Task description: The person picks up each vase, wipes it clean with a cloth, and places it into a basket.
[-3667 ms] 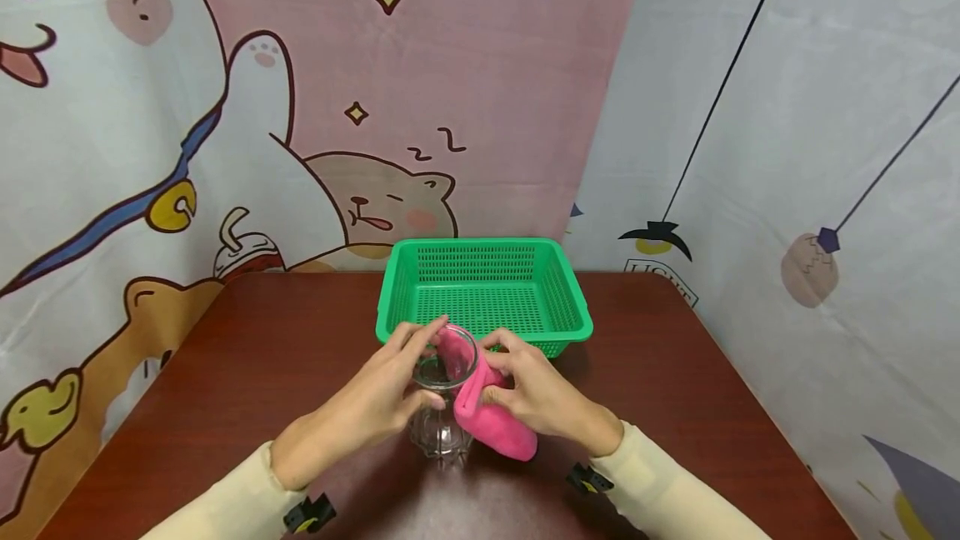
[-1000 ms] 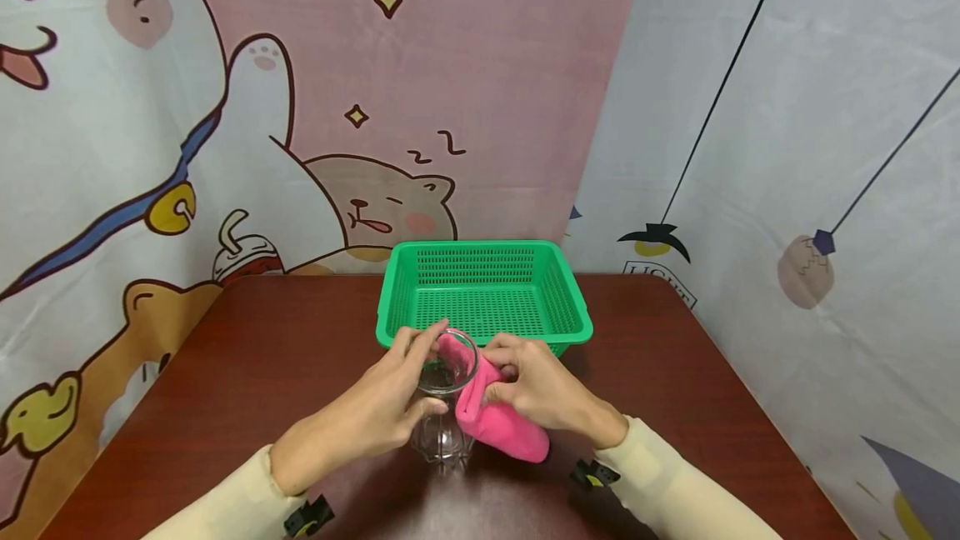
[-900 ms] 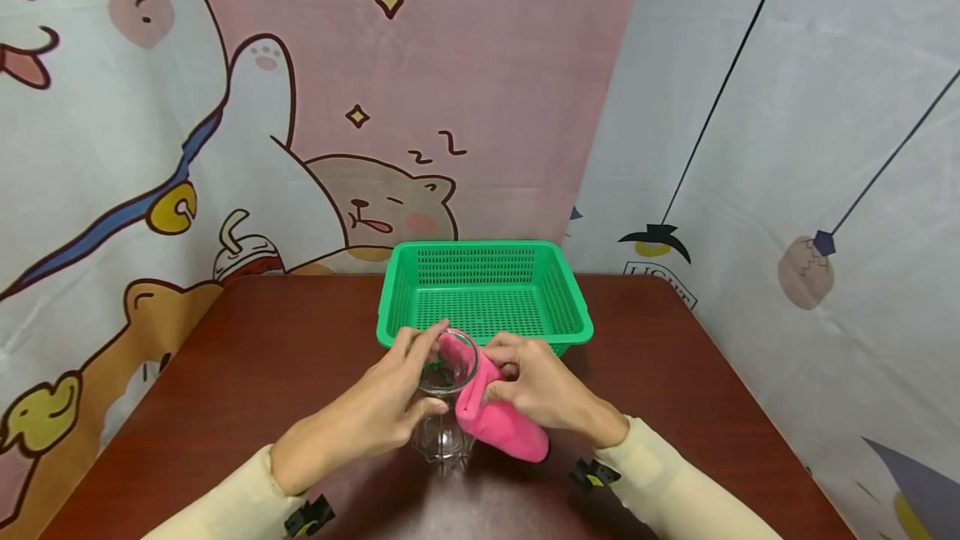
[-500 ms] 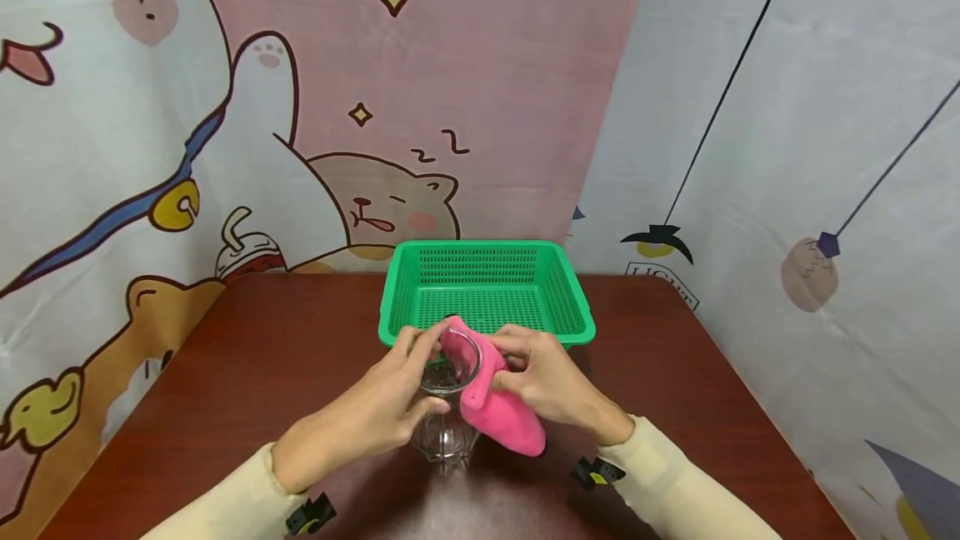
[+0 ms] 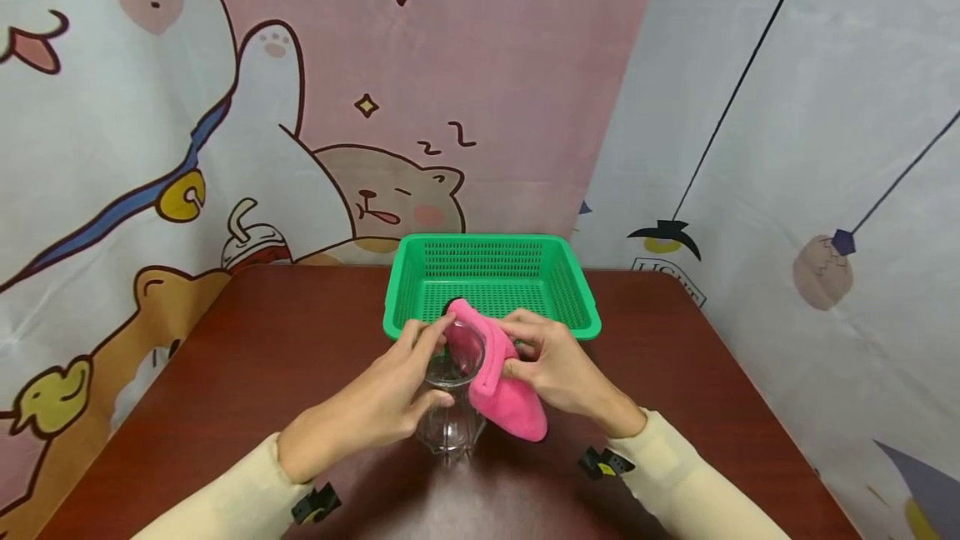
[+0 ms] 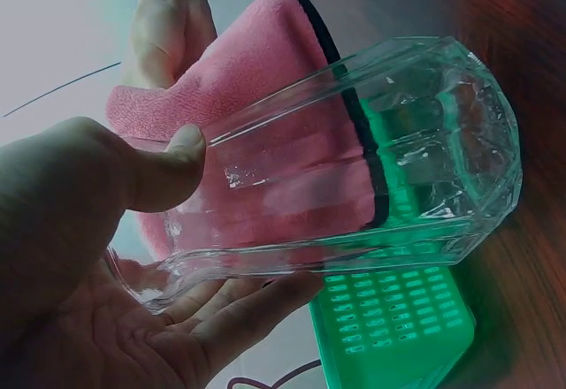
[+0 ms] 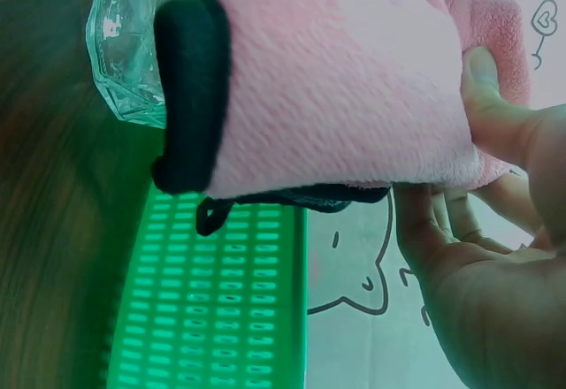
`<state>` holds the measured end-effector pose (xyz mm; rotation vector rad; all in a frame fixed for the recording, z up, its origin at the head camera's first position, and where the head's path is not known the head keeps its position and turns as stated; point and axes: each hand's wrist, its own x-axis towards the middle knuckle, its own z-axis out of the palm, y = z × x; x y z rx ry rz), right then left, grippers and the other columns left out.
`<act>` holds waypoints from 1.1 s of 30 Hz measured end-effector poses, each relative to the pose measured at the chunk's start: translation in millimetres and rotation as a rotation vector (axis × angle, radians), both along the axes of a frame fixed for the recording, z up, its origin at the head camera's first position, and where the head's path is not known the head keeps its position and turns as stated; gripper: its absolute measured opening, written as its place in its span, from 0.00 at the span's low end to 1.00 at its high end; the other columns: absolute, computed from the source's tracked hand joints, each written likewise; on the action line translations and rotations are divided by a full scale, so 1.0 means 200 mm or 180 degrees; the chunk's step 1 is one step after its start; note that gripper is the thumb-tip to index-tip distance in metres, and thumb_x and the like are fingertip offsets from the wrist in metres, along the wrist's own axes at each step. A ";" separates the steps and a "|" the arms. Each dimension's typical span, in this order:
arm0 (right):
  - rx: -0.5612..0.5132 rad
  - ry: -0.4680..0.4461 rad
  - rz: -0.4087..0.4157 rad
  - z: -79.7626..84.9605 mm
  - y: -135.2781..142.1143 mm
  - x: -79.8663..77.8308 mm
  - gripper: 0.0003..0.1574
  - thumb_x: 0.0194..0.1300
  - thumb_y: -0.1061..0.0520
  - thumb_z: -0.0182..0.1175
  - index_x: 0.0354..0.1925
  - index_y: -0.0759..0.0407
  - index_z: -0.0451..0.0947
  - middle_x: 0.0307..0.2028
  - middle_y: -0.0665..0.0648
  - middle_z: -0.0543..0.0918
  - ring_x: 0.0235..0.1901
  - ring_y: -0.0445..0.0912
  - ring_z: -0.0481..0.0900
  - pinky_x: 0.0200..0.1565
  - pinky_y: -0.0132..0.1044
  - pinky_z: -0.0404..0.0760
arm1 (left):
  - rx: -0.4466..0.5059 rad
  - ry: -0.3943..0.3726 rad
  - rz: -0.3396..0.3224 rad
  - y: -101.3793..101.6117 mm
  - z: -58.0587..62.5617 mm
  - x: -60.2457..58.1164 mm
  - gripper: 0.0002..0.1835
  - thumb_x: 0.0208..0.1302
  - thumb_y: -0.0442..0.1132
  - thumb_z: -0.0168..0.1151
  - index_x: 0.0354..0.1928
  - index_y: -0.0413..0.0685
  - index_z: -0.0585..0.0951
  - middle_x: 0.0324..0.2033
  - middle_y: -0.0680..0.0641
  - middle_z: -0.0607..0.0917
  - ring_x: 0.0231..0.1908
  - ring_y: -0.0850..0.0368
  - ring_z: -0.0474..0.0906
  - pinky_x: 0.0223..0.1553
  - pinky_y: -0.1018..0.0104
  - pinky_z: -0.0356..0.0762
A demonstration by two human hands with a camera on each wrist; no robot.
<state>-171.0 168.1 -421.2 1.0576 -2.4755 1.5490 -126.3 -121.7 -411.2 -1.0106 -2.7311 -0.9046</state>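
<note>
A clear glass vase (image 5: pixel 450 423) with a faceted lower body stands close over the table, its mouth upward. My left hand (image 5: pixel 375 394) grips it near the rim, thumb on the near side and fingers around the far side. A pink towel (image 5: pixel 513 407) with a black edge is draped over the right side of that rim. My right hand (image 5: pixel 558 365) pinches this towel between thumb and fingers. In the left wrist view, pink fabric shows through the vase wall (image 6: pixel 433 159). The towel (image 7: pixel 345 80) hangs folded beside the vase in the right wrist view.
Behind the hands sits a green perforated basket (image 5: pixel 581 298). The reddish-brown table (image 5: pixel 300 332) reaches back to a cartoon-printed curtain (image 5: pixel 510 90). Small black devices are strapped at both cuffs.
The towel's upper part has risen over the rim, and its black edge now shows by the left fingertips. My right hand has shifted slightly up and right. The left hand keeps its hold.
</note>
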 end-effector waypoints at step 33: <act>0.0273 0.0110 0.0116 -0.05 -0.03 0.00 0.20 0.73 0.67 0.80 0.60 0.55 0.96 0.56 0.55 0.90 0.55 0.47 0.84 0.45 0.34 0.92 | -0.0024 0.0059 0.0023 0.00 0.00 0.00 0.57 0.75 0.41 0.82 0.94 0.41 0.55 0.69 0.37 0.77 0.65 0.47 0.86 0.64 0.54 0.90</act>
